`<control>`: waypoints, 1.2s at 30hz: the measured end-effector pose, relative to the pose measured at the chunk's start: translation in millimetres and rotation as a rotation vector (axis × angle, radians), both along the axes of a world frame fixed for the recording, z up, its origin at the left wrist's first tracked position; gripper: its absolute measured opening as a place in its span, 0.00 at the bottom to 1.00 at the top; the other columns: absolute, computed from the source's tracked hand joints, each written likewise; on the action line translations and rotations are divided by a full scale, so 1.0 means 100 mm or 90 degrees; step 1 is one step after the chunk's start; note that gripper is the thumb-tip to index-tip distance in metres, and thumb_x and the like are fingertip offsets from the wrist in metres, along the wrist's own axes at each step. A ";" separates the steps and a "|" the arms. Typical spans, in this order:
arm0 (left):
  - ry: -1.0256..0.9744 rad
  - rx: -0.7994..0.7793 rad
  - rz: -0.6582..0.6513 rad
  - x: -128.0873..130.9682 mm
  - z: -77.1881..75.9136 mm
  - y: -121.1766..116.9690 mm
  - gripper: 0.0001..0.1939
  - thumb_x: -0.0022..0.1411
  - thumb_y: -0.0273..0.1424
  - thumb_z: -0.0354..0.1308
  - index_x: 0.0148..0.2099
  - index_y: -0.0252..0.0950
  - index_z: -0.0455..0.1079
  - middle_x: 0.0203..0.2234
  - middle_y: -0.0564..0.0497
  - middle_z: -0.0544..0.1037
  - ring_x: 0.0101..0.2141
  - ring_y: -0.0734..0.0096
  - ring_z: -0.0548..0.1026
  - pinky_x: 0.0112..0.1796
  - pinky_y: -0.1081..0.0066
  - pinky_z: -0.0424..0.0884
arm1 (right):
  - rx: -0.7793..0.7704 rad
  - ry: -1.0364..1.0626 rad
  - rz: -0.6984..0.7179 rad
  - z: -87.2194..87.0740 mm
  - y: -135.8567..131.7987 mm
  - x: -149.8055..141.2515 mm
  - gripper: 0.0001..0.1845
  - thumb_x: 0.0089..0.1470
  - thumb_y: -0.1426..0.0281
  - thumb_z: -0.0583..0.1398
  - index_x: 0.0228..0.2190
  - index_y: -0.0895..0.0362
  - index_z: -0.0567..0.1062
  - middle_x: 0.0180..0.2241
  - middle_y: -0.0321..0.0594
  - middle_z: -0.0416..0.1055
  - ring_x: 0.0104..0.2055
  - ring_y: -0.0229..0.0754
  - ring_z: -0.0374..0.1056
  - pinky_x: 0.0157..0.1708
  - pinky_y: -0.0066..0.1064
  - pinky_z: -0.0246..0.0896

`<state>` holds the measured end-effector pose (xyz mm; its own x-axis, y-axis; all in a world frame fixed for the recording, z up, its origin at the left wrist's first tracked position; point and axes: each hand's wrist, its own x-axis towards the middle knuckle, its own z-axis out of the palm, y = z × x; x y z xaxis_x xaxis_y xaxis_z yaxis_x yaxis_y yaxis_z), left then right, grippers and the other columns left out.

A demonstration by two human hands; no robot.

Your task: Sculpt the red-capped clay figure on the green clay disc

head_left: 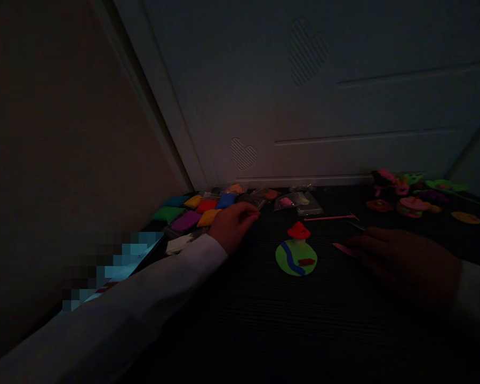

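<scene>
My left hand [232, 228] is closed in a pinch just in front of the clay packets; a reddish bit shows at its fingertips, too dark to name. On the dark table between my hands lies a flat green clay disc [282, 260] with a blue wavy strip [290, 258] and a small brown-red piece [306, 262]. A red-capped clay mushroom [298, 231] stands at its far edge. At right, my right hand [410, 264] is closed around a pink modelling knife [344, 249], its tip pointing left. A greyish blade [356, 226] lies by its fingers.
Several coloured clay packets [186, 220] are at the back left, with clear bags [310, 204] beside them. A thin pink stick [330, 217] lies behind the disc. Finished clay figures [412, 206] crowd the back right. A white panel with hearts [304, 106] closes off the back.
</scene>
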<state>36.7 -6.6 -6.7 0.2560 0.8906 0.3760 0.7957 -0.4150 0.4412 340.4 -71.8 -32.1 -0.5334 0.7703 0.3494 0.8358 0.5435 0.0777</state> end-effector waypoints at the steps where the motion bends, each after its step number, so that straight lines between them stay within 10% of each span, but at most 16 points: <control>1: -0.002 -0.004 -0.005 0.00 0.00 0.01 0.08 0.56 0.31 0.53 0.38 0.34 0.69 0.32 0.51 0.76 0.33 0.72 0.73 0.34 0.72 0.68 | -0.002 -0.001 0.002 0.00 0.00 0.00 0.13 0.56 0.66 0.51 0.39 0.53 0.73 0.31 0.41 0.72 0.29 0.39 0.69 0.27 0.30 0.61; 13: 0.044 -0.016 -0.014 0.01 0.02 -0.03 0.19 0.60 0.41 0.46 0.30 0.34 0.71 0.20 0.52 0.72 0.24 0.70 0.69 0.24 0.71 0.62 | 0.013 -0.004 0.014 -0.01 0.01 0.02 0.14 0.56 0.66 0.51 0.39 0.54 0.73 0.32 0.41 0.72 0.28 0.38 0.68 0.26 0.30 0.61; 36: 0.071 -0.026 -0.078 0.03 -0.02 -0.04 0.12 0.58 0.31 0.47 0.41 0.36 0.69 0.36 0.50 0.75 0.36 0.69 0.73 0.38 0.68 0.68 | -0.045 -0.028 -0.063 0.04 0.01 -0.02 0.17 0.58 0.63 0.47 0.39 0.54 0.72 0.31 0.41 0.69 0.28 0.39 0.67 0.26 0.31 0.60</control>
